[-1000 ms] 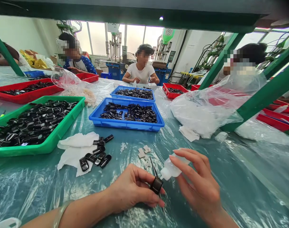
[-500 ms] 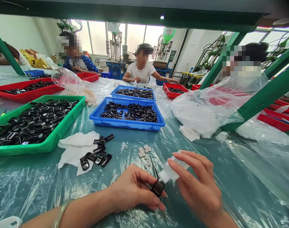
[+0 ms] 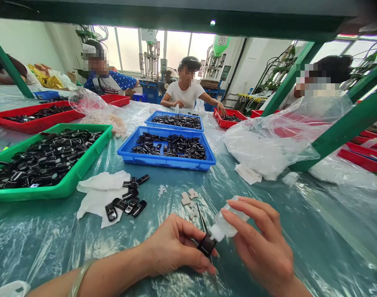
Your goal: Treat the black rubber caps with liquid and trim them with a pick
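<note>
Between the thumb and fingers of my left hand is a small black glossy part. My right hand is closed on a translucent squeeze bottle, tilted so that its white tip meets the upper edge of the black part. Dark pointed tweezers stick up beside the part; how they are held is hidden behind the left hand. Just beyond lie several small pale square pads. Farther left, several loose black parts rest on and beside a crumpled white cloth.
A green tray and a blue tray of black parts stand ahead, with another blue tray behind. White scraps lie nearby. Clear plastic bags and a slanted green post are on the right. Co-workers sit opposite.
My hands stay nearly still, the bottle tip remaining at the black part. Across the table, one co-worker's hand has moved into a red tray; another co-worker at the left has shifted an arm outward.
</note>
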Demonstrator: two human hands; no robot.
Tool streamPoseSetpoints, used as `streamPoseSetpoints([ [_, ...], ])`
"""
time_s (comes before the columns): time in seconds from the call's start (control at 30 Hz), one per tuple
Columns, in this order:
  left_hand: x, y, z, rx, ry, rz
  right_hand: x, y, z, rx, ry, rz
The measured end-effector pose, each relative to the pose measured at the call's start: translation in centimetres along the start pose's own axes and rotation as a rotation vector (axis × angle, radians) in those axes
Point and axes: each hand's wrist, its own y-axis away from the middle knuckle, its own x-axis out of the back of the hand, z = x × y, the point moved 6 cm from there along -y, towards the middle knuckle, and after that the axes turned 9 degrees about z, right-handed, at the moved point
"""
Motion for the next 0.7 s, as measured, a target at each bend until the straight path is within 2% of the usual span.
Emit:
streamPoseSetpoints([
  [0.7, -0.18, 0.15, -0.09, -0.001, 0.016, -0.023, 0.03, -0.14, 0.05, 0.025, -0.071, 0.003],
])
